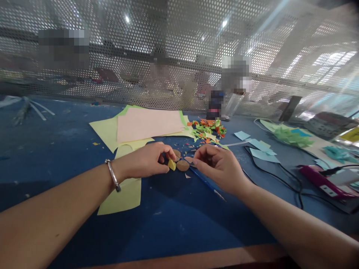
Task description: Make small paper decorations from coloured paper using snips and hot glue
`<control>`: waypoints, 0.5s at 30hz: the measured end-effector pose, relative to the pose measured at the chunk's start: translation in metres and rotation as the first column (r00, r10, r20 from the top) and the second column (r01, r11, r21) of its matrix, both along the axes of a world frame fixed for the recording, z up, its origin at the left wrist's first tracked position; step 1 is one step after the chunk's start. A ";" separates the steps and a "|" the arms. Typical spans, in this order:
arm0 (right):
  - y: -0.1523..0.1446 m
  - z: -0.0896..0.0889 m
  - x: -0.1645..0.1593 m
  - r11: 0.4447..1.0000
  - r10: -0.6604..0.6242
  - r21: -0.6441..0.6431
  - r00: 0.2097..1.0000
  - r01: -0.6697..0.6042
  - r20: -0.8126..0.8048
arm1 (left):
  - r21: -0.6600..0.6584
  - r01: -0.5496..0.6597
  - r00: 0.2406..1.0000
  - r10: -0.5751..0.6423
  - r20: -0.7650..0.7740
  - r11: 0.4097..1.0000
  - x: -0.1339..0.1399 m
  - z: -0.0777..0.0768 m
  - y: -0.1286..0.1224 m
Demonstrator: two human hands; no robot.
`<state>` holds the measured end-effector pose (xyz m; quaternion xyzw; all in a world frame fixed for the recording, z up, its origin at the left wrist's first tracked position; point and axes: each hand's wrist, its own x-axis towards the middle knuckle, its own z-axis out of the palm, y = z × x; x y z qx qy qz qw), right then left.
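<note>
My left hand (pixel 151 160), with a silver bangle at the wrist, is closed in a pinch at a small folded yellow paper piece (pixel 172 164). A short way to the right, my right hand (pixel 217 166) has thumb and fingertips together on a small pale pink paper piece (pixel 189 160). Between the two hands lie brown round discs (pixel 183 166), one partly behind the left fingertips. A thin blue stick (pixel 206 182), perhaps a pencil or brush, rests on the blue table below my right hand. A pink scrap (pixel 187 176) sits close by.
Pink, yellow and green paper sheets (pixel 148 123) are stacked at the back. Cut orange and green scraps (pixel 209 129) lie beside them. To the right are light blue squares (pixel 263 155), black cables and a magenta power strip (pixel 325 183). A perforated metal screen (pixel 179 48) stands behind.
</note>
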<state>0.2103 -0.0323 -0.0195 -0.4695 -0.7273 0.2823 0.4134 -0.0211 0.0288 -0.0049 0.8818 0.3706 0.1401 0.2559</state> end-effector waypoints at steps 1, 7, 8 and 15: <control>0.000 0.000 0.000 1.000 0.000 -0.002 1.000 0.000 0.008 | 0.014 -0.008 1.000 0.008 -0.023 1.000 -0.001 -0.001 0.000; 0.000 0.001 0.000 0.999 -0.016 0.029 1.000 0.015 0.020 | -0.143 -0.099 0.970 0.128 0.208 0.985 0.005 0.003 -0.005; 0.000 0.002 0.000 0.998 -0.028 0.052 0.999 0.026 0.031 | -0.240 -0.084 0.947 0.152 0.284 0.967 0.008 0.004 -0.007; -0.018 0.003 -0.004 0.914 -0.039 0.401 0.969 -0.064 0.244 | -0.636 -0.024 0.771 0.419 0.480 0.772 0.021 0.008 -0.021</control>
